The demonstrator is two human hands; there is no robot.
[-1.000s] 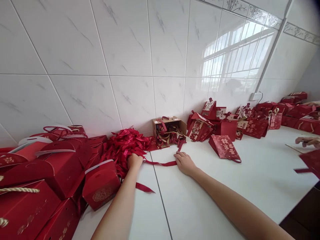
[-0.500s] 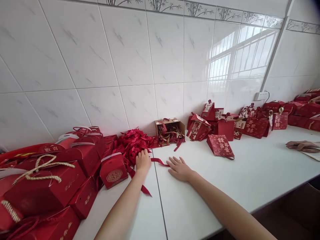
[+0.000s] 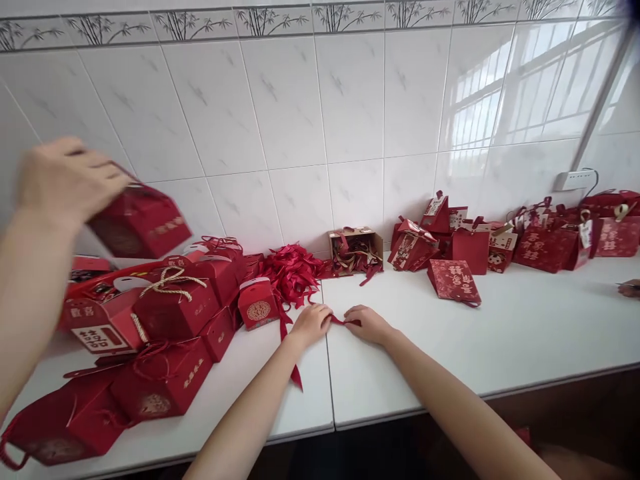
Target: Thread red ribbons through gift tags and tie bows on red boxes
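A narrow red ribbon [image 3: 338,321] runs between my two hands, low over the white table. My left hand [image 3: 312,323] is closed on one part of it, beside the seam in the tabletop. To the right, my right hand [image 3: 369,325] pinches the other part. Just behind my left hand lies a heap of red ribbons [image 3: 295,270], with a loose strand [image 3: 297,379] trailing toward the front. A small red box with a round gold emblem [image 3: 258,303] stands left of my left hand.
Another person's hand [image 3: 70,177] holds a red box [image 3: 145,223] in the air at left, above piled red gift boxes [image 3: 170,377]. An open cardboard box of ribbon pieces [image 3: 356,253] stands by the wall. Red paper bags [image 3: 545,243] line the right; one bag [image 3: 455,281] lies nearer.
My left hand has come forward from the ribbon heap, and my right hand has closed from lying flat to pinching the ribbon. A co-worker's hand with a box has appeared at left.
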